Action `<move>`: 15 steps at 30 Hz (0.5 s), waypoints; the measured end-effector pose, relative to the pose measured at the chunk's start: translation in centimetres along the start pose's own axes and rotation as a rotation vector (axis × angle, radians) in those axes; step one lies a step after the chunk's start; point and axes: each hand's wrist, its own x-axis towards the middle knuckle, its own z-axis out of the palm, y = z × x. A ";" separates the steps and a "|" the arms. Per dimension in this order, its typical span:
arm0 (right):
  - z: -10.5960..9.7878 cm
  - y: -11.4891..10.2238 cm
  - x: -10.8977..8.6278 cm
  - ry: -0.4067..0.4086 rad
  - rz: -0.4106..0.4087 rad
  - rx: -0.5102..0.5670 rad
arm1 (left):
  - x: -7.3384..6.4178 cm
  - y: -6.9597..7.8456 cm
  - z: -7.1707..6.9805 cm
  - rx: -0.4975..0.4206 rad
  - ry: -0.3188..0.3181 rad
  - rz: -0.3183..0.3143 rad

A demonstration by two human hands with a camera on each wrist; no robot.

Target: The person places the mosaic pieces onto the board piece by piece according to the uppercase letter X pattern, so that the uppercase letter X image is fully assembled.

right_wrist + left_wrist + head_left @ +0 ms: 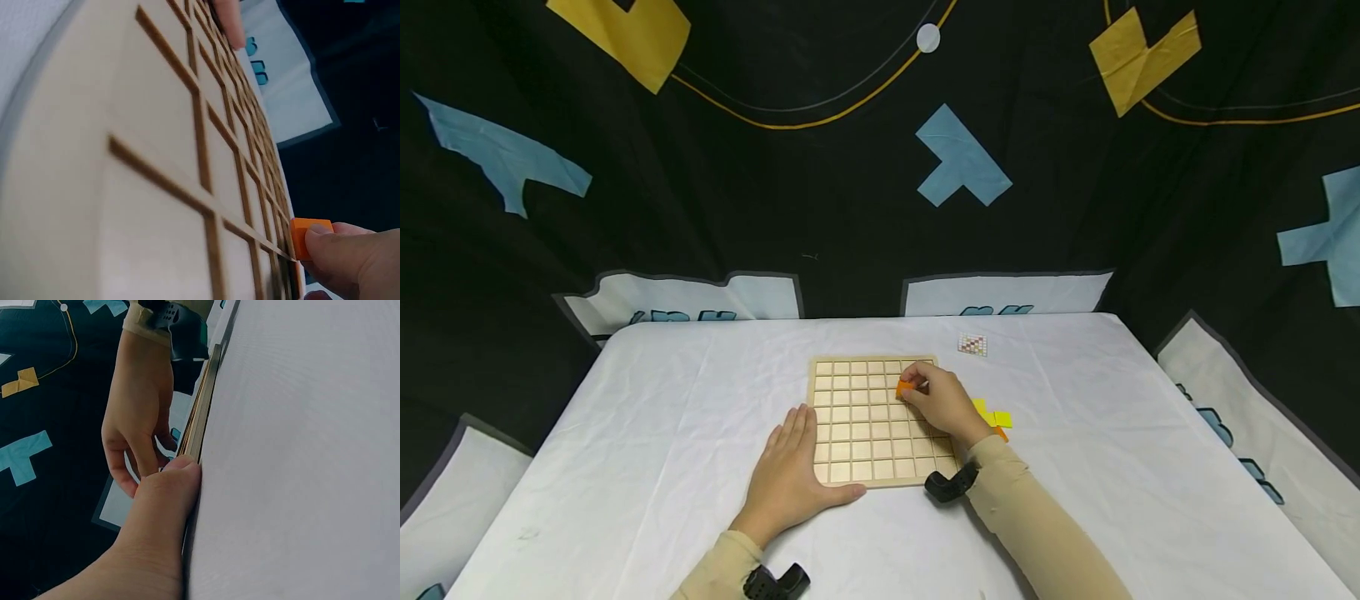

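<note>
Black backdrop [835, 225]: filling the upper frame, with blue and yellow shapes showing on it
Worktop [647, 392]: spreading white across the lower frame
Gridded board [861, 431]: lying flat at lower centre; its pale squares are being divided by grooves
Left hand [790, 471]: resting at the board's lower-left corner; fingers are stretching along its left edge, thumb along its bottom edge; this grip is standing wide
Right hand [943, 404]: reaching over the board's upper-right part; its grip is pinching one tile between thumb and finger
Patterned card [972, 345]: lying beyond the board's upper-right corner
Yellow tiles [1002, 419]: lying right of the board, beside the right wrist; an orange piece [1002, 434] is showing just below them, partly hidden
Orange tile [307, 232]: sitting in the right grip, over the board's upper-right squares
</note>
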 end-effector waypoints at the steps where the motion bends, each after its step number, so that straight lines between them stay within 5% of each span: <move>1: 0.2 0.0 0.1 -0.004 -0.008 -0.002 | 0.0 0.0 -0.1 0.000 -0.001 0.001; 15: 0.9 -0.3 0.5 -0.019 -0.094 -0.095 | 0.0 0.0 -0.2 0.008 -0.021 -0.001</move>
